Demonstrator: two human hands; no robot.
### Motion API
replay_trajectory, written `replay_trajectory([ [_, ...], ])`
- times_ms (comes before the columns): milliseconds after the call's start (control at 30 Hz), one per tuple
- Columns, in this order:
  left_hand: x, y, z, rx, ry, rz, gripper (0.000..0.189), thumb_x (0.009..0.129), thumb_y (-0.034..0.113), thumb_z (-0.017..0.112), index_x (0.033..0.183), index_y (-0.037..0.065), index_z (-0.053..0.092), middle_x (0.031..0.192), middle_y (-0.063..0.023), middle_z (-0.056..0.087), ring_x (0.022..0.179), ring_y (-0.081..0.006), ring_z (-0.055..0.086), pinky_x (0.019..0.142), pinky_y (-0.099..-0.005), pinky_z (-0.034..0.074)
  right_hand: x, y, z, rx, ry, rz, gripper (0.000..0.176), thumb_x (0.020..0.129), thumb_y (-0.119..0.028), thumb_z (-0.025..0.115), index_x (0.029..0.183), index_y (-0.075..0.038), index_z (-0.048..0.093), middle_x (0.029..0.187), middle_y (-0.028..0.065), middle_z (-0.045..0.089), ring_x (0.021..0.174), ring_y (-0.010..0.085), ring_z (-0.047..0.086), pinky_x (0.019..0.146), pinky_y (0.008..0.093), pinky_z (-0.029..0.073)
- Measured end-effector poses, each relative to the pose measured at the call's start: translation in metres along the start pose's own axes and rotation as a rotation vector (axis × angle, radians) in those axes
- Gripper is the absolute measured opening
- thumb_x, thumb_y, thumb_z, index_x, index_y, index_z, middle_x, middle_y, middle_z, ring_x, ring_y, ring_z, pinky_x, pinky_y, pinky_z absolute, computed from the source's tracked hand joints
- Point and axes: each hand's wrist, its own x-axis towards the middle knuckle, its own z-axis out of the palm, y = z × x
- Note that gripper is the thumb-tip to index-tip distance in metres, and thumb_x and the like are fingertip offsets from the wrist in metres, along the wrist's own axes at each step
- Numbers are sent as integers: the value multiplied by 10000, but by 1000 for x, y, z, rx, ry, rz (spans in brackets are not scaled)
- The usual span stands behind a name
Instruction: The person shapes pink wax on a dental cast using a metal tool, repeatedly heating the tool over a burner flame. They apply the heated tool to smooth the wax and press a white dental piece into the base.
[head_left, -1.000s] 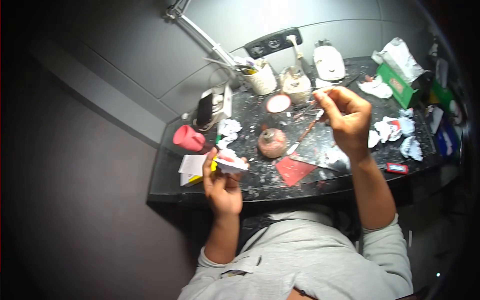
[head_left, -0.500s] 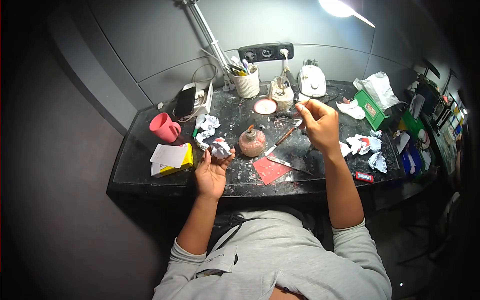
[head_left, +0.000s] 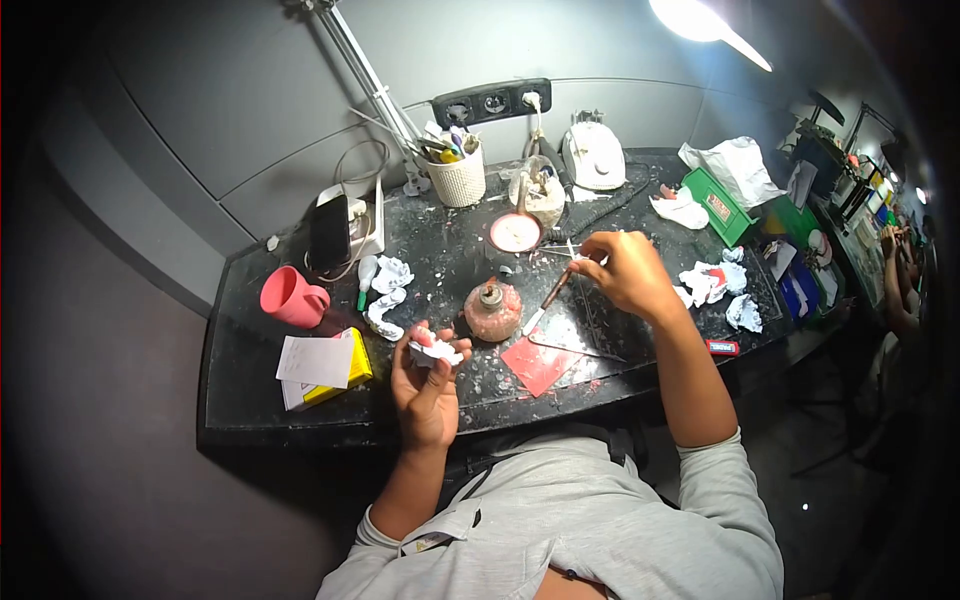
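Note:
My left hand (head_left: 428, 395) is closed round a white plaster dental model (head_left: 434, 352) with pink wax on it, held up at the front of the bench. A glass spirit lamp (head_left: 493, 312) with an orange glow at its wick stands just right of it. My right hand (head_left: 622, 275) is bent down with thumb and fingers pinched, fingertips right at the upper end of a brown-handled wax knife (head_left: 553, 294). I cannot tell what is in that pinch. The knife's blade points towards a pink wax sheet (head_left: 537, 367), beside which another thin metal instrument (head_left: 580, 350) lies.
At left are a pink mug (head_left: 293, 298), a yellow box (head_left: 345, 375) and a phone (head_left: 329, 236). White lumpy pieces (head_left: 384, 312) lie nearby. Behind stand a pen holder (head_left: 458, 178), a round pan (head_left: 515, 233) and a white device (head_left: 594, 155). A green box (head_left: 718, 205) is at right.
My right hand has come down and left to the upper end of the wax knife. My left hand has lowered slightly and turned the model, showing more pink. The camera view has shifted.

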Motion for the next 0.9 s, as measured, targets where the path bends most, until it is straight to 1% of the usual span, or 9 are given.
replay_trajectory([
  [67, -1, 1, 4, 4, 21, -14, 558, 868, 20, 720, 1350, 39, 438, 1196, -139, 561, 1056, -293, 633, 963, -412, 526, -13, -10, -15, -21, 37, -39, 262, 820, -246, 778, 892, -6, 701, 807, 181, 705, 752, 342, 694, 679, 404, 523],
  [133, -5, -2, 3, 108, -55, 97, 586, 864, 17, 720, 1370, 23, 424, 1173, -147, 595, 1061, -289, 639, 968, -414, 520, -35, -24, -29, 1, 85, -55, 229, 788, -165, 788, 915, -3, 688, 851, 163, 718, 763, 317, 704, 687, 383, 532],
  [167, -7, -2, 7, 127, -38, 89, 643, 824, 14, 761, 1367, 23, 417, 1137, -122, 591, 1042, -270, 636, 959, -425, 512, -47, -25, -29, 21, 78, -45, 213, 786, -140, 781, 916, -2, 686, 847, 157, 718, 769, 313, 705, 688, 378, 533],
  [267, -13, -4, 6, 234, -103, 185, 658, 809, 7, 773, 1364, 23, 418, 1118, -112, 585, 1043, -259, 629, 961, -420, 510, -86, -22, -16, -25, -26, -21, 165, 782, -64, 746, 921, 1, 687, 839, 139, 716, 775, 322, 699, 691, 380, 533],
  [300, -15, -3, 8, 266, -114, 211, 673, 800, 7, 781, 1364, 24, 414, 1092, -98, 579, 1033, -249, 627, 958, -417, 510, -96, -27, -12, -153, -79, -13, 137, 785, -29, 710, 920, -25, 688, 840, 123, 699, 804, 332, 681, 702, 401, 524],
  [400, -18, -7, 3, 334, -127, 289, 695, 787, -26, 779, 1369, 29, 403, 1089, -93, 579, 1033, -242, 627, 968, -416, 511, -117, -16, 9, -259, -52, -25, 119, 794, -23, 691, 908, -56, 680, 848, 117, 671, 836, 334, 660, 716, 423, 509],
  [667, -21, -9, 6, 483, -189, 363, 700, 779, -62, 782, 1356, 38, 399, 1119, -109, 581, 1060, -226, 624, 975, -372, 491, -124, -6, 2, -178, -67, -3, 54, 821, -15, 657, 815, -68, 649, 803, 105, 597, 838, 328, 621, 728, 439, 491],
  [733, -22, -9, 5, 532, -168, 339, 699, 779, -61, 784, 1353, 35, 397, 1120, -111, 580, 1061, -223, 622, 973, -368, 490, -125, -3, 3, -144, -82, -16, 40, 829, -22, 649, 818, -54, 628, 829, 121, 587, 857, 344, 609, 730, 447, 486],
  [900, -24, -11, 2, 585, -173, 382, 703, 776, -65, 784, 1352, 26, 392, 1128, -116, 580, 1071, -219, 616, 976, -363, 488, -129, 2, 14, -207, 36, -149, 83, 831, 9, 618, 857, 7, 539, 851, 171, 568, 845, 386, 576, 725, 478, 461],
])
